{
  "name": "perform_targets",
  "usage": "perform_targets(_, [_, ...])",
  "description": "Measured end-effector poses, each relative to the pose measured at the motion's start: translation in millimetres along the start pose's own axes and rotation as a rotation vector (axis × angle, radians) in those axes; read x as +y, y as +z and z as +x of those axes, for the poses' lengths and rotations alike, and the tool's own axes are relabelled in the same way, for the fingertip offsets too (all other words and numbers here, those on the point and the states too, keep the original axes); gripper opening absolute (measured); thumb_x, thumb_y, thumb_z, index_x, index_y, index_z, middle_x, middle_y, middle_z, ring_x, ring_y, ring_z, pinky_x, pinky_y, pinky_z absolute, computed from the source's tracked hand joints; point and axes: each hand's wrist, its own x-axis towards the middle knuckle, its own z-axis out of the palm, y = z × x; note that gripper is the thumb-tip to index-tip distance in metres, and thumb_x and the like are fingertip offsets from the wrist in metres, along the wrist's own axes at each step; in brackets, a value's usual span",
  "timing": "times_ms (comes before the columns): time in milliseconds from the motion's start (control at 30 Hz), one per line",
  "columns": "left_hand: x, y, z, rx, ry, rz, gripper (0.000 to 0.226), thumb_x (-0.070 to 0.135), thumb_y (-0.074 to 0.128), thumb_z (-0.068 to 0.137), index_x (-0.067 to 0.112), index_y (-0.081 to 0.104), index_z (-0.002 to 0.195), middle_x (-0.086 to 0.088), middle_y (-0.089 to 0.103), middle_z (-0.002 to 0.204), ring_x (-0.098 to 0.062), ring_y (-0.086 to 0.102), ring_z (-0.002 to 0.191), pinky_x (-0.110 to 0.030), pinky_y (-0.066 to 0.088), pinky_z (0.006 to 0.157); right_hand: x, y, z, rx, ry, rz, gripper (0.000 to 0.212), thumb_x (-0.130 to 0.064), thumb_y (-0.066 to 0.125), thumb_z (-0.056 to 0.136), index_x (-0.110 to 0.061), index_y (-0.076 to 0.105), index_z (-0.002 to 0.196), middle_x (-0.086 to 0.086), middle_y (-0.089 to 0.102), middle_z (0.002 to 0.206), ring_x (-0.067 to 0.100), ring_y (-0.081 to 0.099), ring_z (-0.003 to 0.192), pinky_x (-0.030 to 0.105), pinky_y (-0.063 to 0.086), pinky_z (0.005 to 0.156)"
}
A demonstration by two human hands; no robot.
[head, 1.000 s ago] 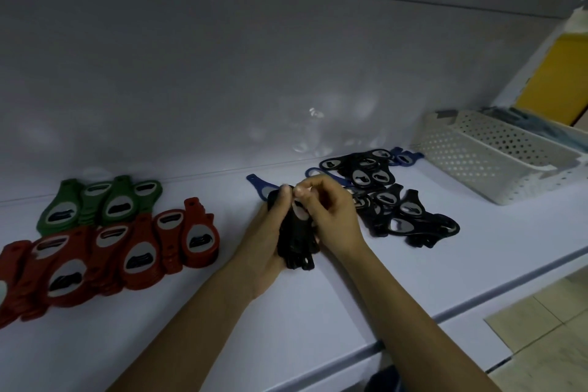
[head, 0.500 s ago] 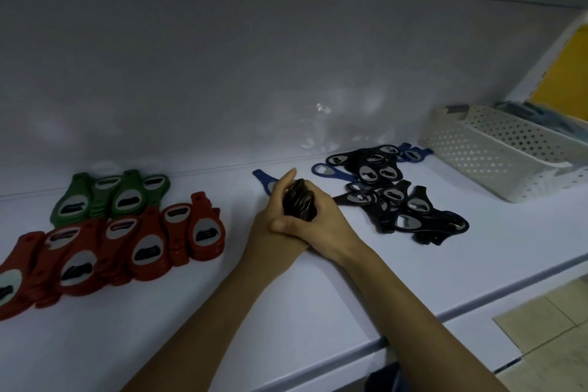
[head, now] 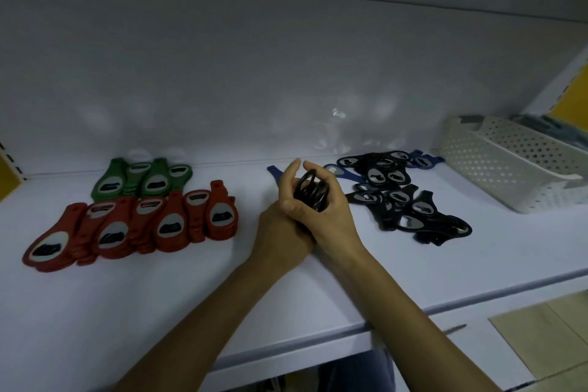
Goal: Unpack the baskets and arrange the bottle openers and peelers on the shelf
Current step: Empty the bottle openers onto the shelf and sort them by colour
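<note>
Clasping a stack of black bottle openers [head: 310,196] between left hand [head: 280,229] and right hand [head: 331,219], fingers of both curling round it, low over the shelf [head: 191,296]. Lying right of the right hand: loose black openers [head: 397,197], white basket [head: 509,169] beyond. Lying left of the left hand: red openers [head: 143,226], green openers [head: 143,178] behind.

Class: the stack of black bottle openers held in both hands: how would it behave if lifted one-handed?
It would probably slip apart: the black stack is loose flat pieces, held together by the left hand and right hand. Each piece looks stiff, not floppy. It is likely light, as the bodies look like thin plastic.
</note>
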Motion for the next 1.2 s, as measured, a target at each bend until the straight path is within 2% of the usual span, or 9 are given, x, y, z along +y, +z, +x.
perform_targets(133, [19, -26, -13, -0.17, 0.086, -0.024, 0.087, 0.005, 0.064, 0.068, 0.059, 0.023, 0.122, 0.034, 0.057, 0.102, -0.003, 0.064, 0.088, -0.023, 0.057, 0.068, -21, -20, -10, -0.203, -0.091, -0.046, 0.048, -0.029, 0.074, 0.072, -0.029, 0.059, 0.117, -0.013, 0.069, 0.102, 0.005, 0.063, 0.101, 0.017, 0.05, 0.084])
perform_targets(300, [38, -64, -18, -0.363, -0.017, 0.099, 0.094, 0.002, 0.067, 0.07, 0.034, 0.012, 0.138, 0.008, 0.055, 0.103, 0.003, 0.061, 0.067, -0.014, 0.046, 0.053, -31, -16, -9, -0.245, -0.152, -0.153, 0.043, -0.029, 0.076, 0.068, -0.022, 0.06, 0.107, -0.014, 0.067, 0.086, 0.006, 0.062, 0.086, 0.024, 0.052, 0.081])
perform_targets(467, [50, -56, -19, -0.438, -0.218, 0.165, 0.121, 0.003, 0.069, 0.074, 0.031, -0.025, 0.145, 0.017, 0.061, 0.085, 0.005, 0.059, 0.055, -0.013, 0.043, 0.05, -16, -3, -7, -0.116, -0.252, -0.312, 0.037, -0.035, 0.081, 0.067, -0.02, 0.052, 0.084, -0.017, 0.056, 0.069, -0.001, 0.055, 0.064, 0.012, 0.045, 0.059])
perform_targets(633, [60, -31, 0, -0.563, -0.519, 0.076, 0.105, 0.004, 0.065, 0.076, 0.03, -0.008, 0.147, -0.008, 0.06, 0.073, -0.008, 0.051, 0.045, -0.019, 0.041, 0.041, 2, -7, -3, 0.24, -0.037, -0.041, 0.031, -0.027, 0.074, 0.081, -0.005, 0.055, 0.068, 0.006, 0.057, 0.061, 0.017, 0.054, 0.058, 0.03, 0.047, 0.059])
perform_targets(767, [73, -25, 27, -0.552, -0.655, -0.148, 0.106, 0.004, 0.067, 0.078, 0.031, -0.007, 0.149, -0.01, 0.068, 0.077, -0.016, 0.06, 0.059, -0.021, 0.048, 0.049, -4, -22, 13, 0.446, 0.177, 0.188, 0.027, -0.025, 0.072, 0.08, -0.008, 0.056, 0.067, 0.001, 0.057, 0.053, 0.015, 0.056, 0.05, 0.023, 0.047, 0.049])
perform_targets(900, [85, -19, 42, -0.536, -0.645, -0.281, 0.045, 0.013, 0.07, 0.081, 0.013, 0.054, 0.123, -0.008, 0.071, 0.097, -0.017, 0.071, 0.08, -0.023, 0.057, 0.064, -7, -27, 24, 0.498, 0.331, 0.361, 0.019, -0.024, 0.069, 0.079, -0.01, 0.067, 0.067, 0.001, 0.068, 0.058, 0.014, 0.065, 0.052, 0.023, 0.049, 0.048])
perform_targets(1000, [89, -13, 49, -0.431, -0.642, -0.36, 0.022, 0.029, 0.069, 0.083, 0.011, 0.067, 0.097, -0.009, 0.072, 0.088, -0.021, 0.072, 0.076, -0.025, 0.057, 0.061, -7, -28, 31, 0.567, 0.405, 0.424, 0.021, -0.031, 0.067, 0.08, -0.011, 0.067, 0.074, 0.003, 0.067, 0.063, 0.014, 0.06, 0.046, 0.02, 0.043, 0.04])
perform_targets(1100, [88, 0, 59, -0.214, -0.466, 0.093, 0.033, 0.046, 0.052, 0.091, 0.014, 0.061, 0.094, -0.007, 0.068, 0.075, -0.02, 0.067, 0.055, -0.024, 0.051, 0.048, -6, -22, 34, 0.566, 0.467, 0.452, 0.029, -0.037, 0.061, 0.085, -0.009, 0.064, 0.08, 0.006, 0.064, 0.061, 0.013, 0.051, 0.036, 0.018, 0.036, 0.037])
perform_targets(1200, [86, 14, 66, -0.101, -0.185, 0.529, 0.046, 0.051, 0.034, 0.095, 0.015, 0.062, 0.086, -0.005, 0.066, 0.079, -0.021, 0.062, 0.069, -0.031, 0.051, 0.062, -6, -13, 33, 0.532, 0.528, 0.64, 0.028, -0.036, 0.062, 0.087, -0.008, 0.062, 0.085, 0.006, 0.065, 0.067, 0.015, 0.056, 0.047, 0.019, 0.042, 0.039])
